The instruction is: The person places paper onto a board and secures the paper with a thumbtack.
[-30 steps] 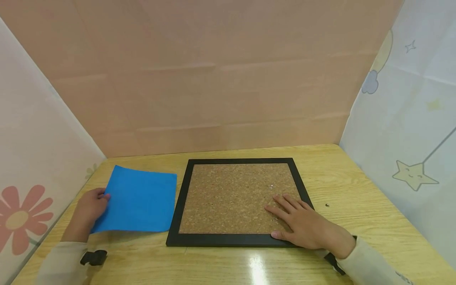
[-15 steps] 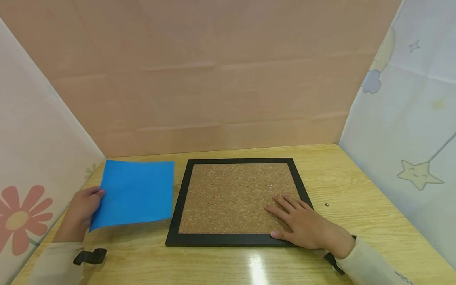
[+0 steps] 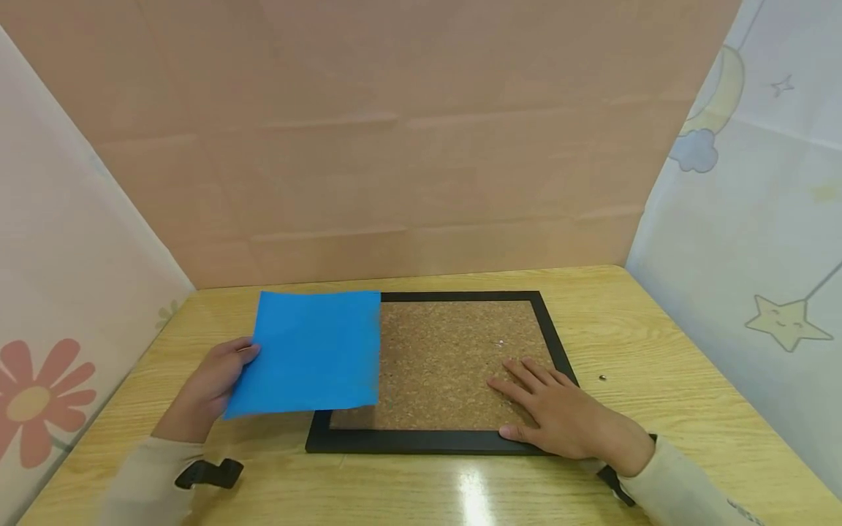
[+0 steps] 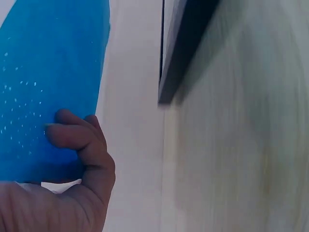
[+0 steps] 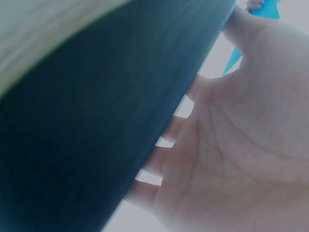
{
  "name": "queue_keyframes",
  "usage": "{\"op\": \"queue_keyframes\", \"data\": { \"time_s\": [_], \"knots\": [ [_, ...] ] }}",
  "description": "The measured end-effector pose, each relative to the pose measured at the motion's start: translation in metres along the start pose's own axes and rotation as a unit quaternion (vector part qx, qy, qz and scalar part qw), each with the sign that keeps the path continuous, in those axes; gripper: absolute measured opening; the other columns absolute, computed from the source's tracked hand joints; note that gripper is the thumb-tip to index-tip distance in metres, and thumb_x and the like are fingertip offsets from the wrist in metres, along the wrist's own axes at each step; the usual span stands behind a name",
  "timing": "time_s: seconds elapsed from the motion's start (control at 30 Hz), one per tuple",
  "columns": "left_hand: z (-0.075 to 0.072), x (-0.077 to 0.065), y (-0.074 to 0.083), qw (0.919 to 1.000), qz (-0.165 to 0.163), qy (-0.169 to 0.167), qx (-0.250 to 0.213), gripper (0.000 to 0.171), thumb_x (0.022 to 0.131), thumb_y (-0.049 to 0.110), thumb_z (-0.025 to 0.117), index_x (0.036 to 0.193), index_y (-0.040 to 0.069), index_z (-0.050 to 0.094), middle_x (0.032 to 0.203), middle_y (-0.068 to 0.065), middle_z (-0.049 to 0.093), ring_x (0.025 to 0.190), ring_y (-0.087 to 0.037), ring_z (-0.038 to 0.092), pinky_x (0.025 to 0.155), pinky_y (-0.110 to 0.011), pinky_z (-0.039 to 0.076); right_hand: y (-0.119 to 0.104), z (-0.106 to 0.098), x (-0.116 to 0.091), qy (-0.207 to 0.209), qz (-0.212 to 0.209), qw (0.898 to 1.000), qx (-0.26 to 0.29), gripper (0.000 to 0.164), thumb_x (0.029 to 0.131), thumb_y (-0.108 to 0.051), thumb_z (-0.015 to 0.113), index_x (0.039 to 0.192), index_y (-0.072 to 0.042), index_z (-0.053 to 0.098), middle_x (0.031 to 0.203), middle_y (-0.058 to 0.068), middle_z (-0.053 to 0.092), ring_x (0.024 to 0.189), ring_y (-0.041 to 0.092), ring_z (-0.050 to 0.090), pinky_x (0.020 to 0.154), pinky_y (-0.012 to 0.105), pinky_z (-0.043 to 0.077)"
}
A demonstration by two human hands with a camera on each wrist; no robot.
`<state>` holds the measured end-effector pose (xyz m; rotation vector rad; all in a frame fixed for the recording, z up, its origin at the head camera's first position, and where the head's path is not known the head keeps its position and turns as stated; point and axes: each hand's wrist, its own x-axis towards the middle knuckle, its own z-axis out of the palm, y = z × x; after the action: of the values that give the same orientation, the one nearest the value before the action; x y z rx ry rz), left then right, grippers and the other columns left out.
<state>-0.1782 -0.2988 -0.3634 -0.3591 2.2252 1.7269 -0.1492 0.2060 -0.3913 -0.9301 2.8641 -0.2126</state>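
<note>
A blue sheet (image 3: pixel 316 354) is pinched at its left edge by my left hand (image 3: pixel 213 380), held raised over the left part of a cork board (image 3: pixel 447 365) with a black frame. In the left wrist view, the curled fingers (image 4: pixel 79 140) lie against the sheet's underside, which carries small pale specks. My right hand (image 3: pixel 569 416) rests spread and flat on the board's lower right corner, fingers on the cork and thumb on the frame. From the right wrist view, the palm (image 5: pixel 251 121) shows beside the frame's dark edge (image 5: pixel 111 96). A small pin (image 3: pixel 501 342) stands in the cork beyond the right fingertips.
A tiny metallic object (image 3: pixel 602 378) lies on the wooden table (image 3: pixel 645 351) right of the board. A plain peach backdrop (image 3: pixel 408 146) rises behind, with patterned side panels at left and right.
My left hand lifted the blue sheet off the table and then carried it right, so it now overlaps the board's left side. The right hand stayed in place.
</note>
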Motion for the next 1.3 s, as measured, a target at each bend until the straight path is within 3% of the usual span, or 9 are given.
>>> {"op": "queue_keyframes", "data": {
  "time_s": [0.2,0.37,0.5,0.6,0.8,1.03,1.13,1.2,1.3],
  "knots": [
    [0.046,0.001,0.004,0.9989,0.002,-0.039,-0.027,0.059,0.109,0.017,0.032,0.157,-0.006,0.007,0.164,-0.029,0.004,0.152,-0.046,0.013,0.120,-0.061,0.018,-0.001,-0.001,0.000,-0.003,0.001,1.000,0.002,0.070,0.097,-0.066,0.042,0.155,-0.029,0.036,0.164,0.013,0.028,0.150,0.044,0.025,0.113,0.065,0.028],
    [0.074,0.004,0.005,0.9954,0.007,-0.067,-0.069,0.059,0.109,0.016,0.033,0.157,-0.006,0.007,0.164,-0.029,0.009,0.149,-0.044,0.022,0.117,-0.059,0.028,0.000,-0.003,-0.001,-0.003,-0.004,1.000,-0.005,0.070,0.097,-0.066,0.042,0.156,-0.029,0.035,0.164,0.013,0.028,0.150,0.044,0.027,0.113,0.065,0.029],
    [0.093,0.007,0.006,0.9933,0.011,-0.077,-0.085,0.057,0.110,0.016,0.032,0.157,-0.006,0.010,0.162,-0.029,0.017,0.144,-0.041,0.032,0.114,-0.058,0.035,0.001,-0.003,0.001,0.025,-0.027,0.999,-0.018,0.072,0.097,-0.064,0.046,0.157,-0.026,0.033,0.161,0.012,0.034,0.147,0.040,0.034,0.111,0.063,0.034],
    [0.106,0.007,0.009,0.9927,0.008,-0.077,-0.092,0.055,0.110,0.015,0.031,0.157,-0.007,0.012,0.161,-0.028,0.019,0.143,-0.041,0.033,0.114,-0.059,0.034,0.001,-0.002,0.004,0.058,-0.044,0.997,-0.016,0.073,0.098,-0.060,0.050,0.158,-0.023,0.029,0.157,0.010,0.041,0.143,0.036,0.042,0.110,0.061,0.037],
    [0.129,0.011,0.015,0.9918,0.014,-0.071,-0.106,0.054,0.109,0.012,0.033,0.156,-0.007,0.014,0.162,-0.029,0.015,0.148,-0.045,0.024,0.117,-0.062,0.024,-0.005,-0.005,0.009,0.065,-0.046,0.992,0.099,0.060,0.104,-0.049,0.044,0.157,-0.025,0.031,0.154,0.000,0.047,0.139,0.026,0.050,0.109,0.053,0.042],
    [0.148,0.019,0.017,0.9912,0.035,-0.064,-0.111,0.050,0.108,0.011,0.034,0.154,-0.006,0.024,0.159,-0.028,0.024,0.146,-0.042,0.029,0.119,-0.059,0.025,-0.006,-0.009,0.013,0.030,-0.022,0.971,0.236,0.052,0.105,-0.049,0.041,0.150,-0.024,0.044,0.147,0.001,0.055,0.126,0.022,0.061,0.099,0.044,0.052],
    [0.153,0.023,0.015,0.9919,0.044,-0.060,-0.104,0.048,0.108,0.011,0.035,0.152,-0.007,0.029,0.151,-0.028,0.037,0.134,-0.036,0.045,0.110,-0.053,0.042,-0.004,-0.010,0.014,0.032,-0.027,0.963,0.265,0.050,0.105,-0.045,0.046,0.147,-0.019,0.049,0.144,0.005,0.058,0.123,0.024,0.063,0.095,0.037,0.055],
    [0.157,0.025,0.015,0.9921,0.045,-0.057,-0.103,0.046,0.108,0.012,0.036,0.151,-0.006,0.033,0.139,-0.026,0.048,0.116,-0.028,0.056,0.096,-0.043,0.052,-0.002,-0.011,0.014,0.036,-0.029,0.962,0.267,0.049,0.104,-0.044,0.048,0.145,-0.017,0.052,0.142,0.006,0.059,0.121,0.025,0.063,0.093,0.033,0.055],
    [0.160,0.028,0.014,0.9918,0.047,-0.056,-0.105,0.046,0.108,0.012,0.038,0.150,-0.004,0.035,0.124,-0.019,0.059,0.096,-0.016,0.063,0.078,-0.031,0.055,-0.001,-0.013,0.014,0.042,-0.019,0.966,0.256,0.049,0.104,-0.044,0.049,0.143,-0.014,0.054,0.141,0.010,0.059,0.117,0.025,0.065,0.090,0.031,0.056]
  ]
}}
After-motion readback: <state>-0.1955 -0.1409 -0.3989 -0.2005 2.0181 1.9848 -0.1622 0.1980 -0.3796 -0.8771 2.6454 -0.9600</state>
